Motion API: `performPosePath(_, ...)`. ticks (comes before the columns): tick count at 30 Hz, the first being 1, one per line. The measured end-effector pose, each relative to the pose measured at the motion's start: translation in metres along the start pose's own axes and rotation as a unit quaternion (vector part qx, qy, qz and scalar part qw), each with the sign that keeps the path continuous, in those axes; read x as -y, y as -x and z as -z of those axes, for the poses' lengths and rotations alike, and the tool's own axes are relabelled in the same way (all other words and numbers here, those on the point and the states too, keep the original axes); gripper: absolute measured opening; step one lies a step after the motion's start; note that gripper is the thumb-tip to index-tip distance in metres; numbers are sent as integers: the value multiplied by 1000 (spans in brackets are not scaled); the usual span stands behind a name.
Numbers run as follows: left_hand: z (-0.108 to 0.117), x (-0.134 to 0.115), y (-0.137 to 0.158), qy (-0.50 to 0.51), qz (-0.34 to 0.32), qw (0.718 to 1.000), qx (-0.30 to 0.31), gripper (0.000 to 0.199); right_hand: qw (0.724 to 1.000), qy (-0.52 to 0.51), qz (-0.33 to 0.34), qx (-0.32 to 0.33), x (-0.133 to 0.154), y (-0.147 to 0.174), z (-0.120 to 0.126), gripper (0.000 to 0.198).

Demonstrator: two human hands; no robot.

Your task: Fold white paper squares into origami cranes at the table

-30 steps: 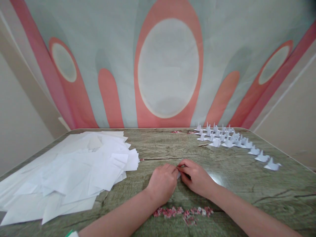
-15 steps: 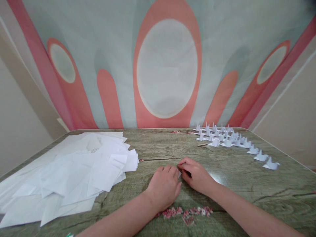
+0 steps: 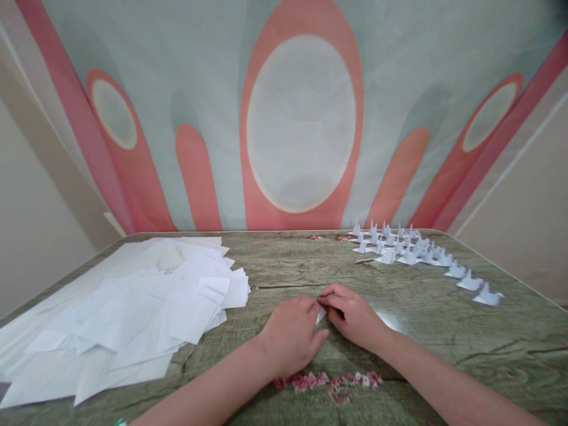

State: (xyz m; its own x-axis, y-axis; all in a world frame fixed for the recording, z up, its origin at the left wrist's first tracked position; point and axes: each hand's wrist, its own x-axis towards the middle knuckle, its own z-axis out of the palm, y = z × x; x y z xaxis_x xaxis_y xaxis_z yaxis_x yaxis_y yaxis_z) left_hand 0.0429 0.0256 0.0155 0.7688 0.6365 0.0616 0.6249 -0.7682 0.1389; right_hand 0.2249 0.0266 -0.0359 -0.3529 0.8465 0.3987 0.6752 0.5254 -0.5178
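Note:
A small piece of folded white paper (image 3: 320,315) shows between my two hands over the middle of the table; most of it is hidden. My left hand (image 3: 293,332) lies over its left side, fingers closed together on it and thumb pointing right. From the other side, my right hand (image 3: 352,315) pinches the far tip of the paper between thumb and forefinger, its other fingers curled. The fingertips of both hands nearly meet there.
On the left spreads a large heap of loose white paper sheets (image 3: 133,313). Several folded paper cranes (image 3: 410,253) stand in rows at the back right, the nearest crane (image 3: 488,294) closest to the right edge. The wood-patterned table (image 3: 284,260) meets a painted wall behind.
My left hand has shifted slightly, its thumb now stretched further right, and a bit more of the folded paper shows. My right hand keeps its pinch in nearly the same place.

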Motion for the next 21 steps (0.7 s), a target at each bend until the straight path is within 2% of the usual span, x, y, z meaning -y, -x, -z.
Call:
performPosePath(7,9,5,0,51,35,997,43,28,1000,-9,-4,3,0,1,1,39)
performPosePath(11,3,9,-3,54,30,998,14,31,1000,-11,-6,9,1,1,1,40)
performPosePath(16,-7,14,-7,62,30,997,-30,18,1000,-17,-15,8,1,1,3,37)
performPosePath(21,-11,18,-9,73,8,996,-43,24,999,-30,-16,8,2,-1,3,28)
